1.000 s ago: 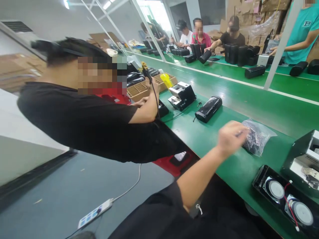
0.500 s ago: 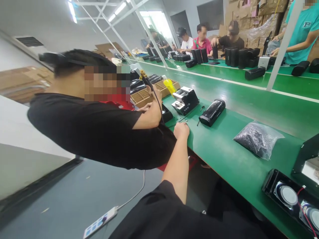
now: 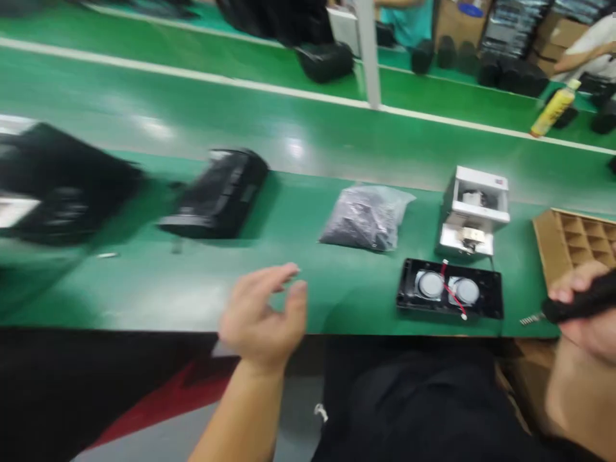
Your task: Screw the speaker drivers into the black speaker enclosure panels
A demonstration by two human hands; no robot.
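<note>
My left hand hovers over the front edge of the green table, fingers curved, thumb apart, with nothing visible between them. Beyond it lies a clear plastic bag of small dark parts. At the right edge, my right hand is wrapped around a black electric screwdriver, whose bit points left. Between the hands, a black speaker housing lies with two round drivers and red wires showing. Behind that housing stands a white-and-black screw feeder.
A closed black speaker and a blurred dark box-like device are on the left. A divided cardboard box sits at right. Across the green surface are a post, a yellow bottle and other people.
My view has swung right and down, away from the neighbouring person. My left hand, closed near that person before, is now open above the table edge. My right hand with the screwdriver has come into view.
</note>
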